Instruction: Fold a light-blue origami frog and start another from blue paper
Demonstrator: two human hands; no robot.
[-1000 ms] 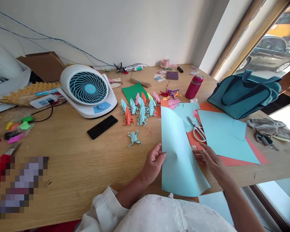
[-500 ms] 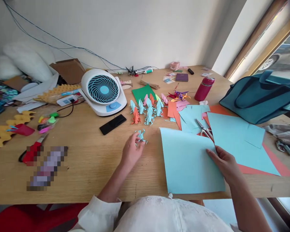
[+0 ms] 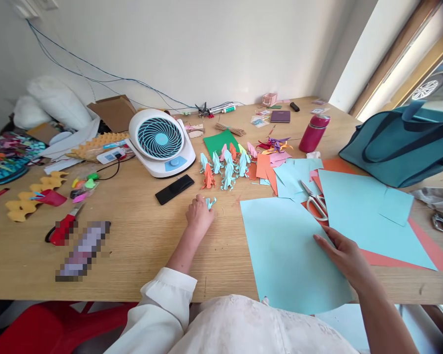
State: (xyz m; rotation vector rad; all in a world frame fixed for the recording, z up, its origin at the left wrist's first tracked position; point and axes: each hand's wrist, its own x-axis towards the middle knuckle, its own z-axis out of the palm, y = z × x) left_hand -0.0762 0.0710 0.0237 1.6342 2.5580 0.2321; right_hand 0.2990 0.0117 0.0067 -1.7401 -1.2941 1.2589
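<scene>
My left hand (image 3: 200,215) is low over the table, its fingers closed on a small light-blue paper figure (image 3: 210,202); most of the figure is hidden behind the fingers. With thumb on top and fingers along the edge, my right hand (image 3: 340,251) grips a large light-blue paper sheet (image 3: 291,250), whose near side reaches over the table edge. Beyond my left hand stand several folded paper figures, light-blue ones (image 3: 228,176) and an orange one (image 3: 208,177) among them. White-handled scissors (image 3: 316,204) lie just past the sheet.
A white fan (image 3: 160,140) and a black phone-like slab (image 3: 174,189) are left of the figures. More light-blue paper (image 3: 362,211) lies on orange sheets at right, before a teal bag (image 3: 395,147) and a red bottle (image 3: 313,133). Red-handled scissors (image 3: 63,228) rest at left.
My left hand has shifted slightly left and closer to the tabletop with the paper figure. The sheet in my right hand has come nearer to me, and the view has turned a little left.
</scene>
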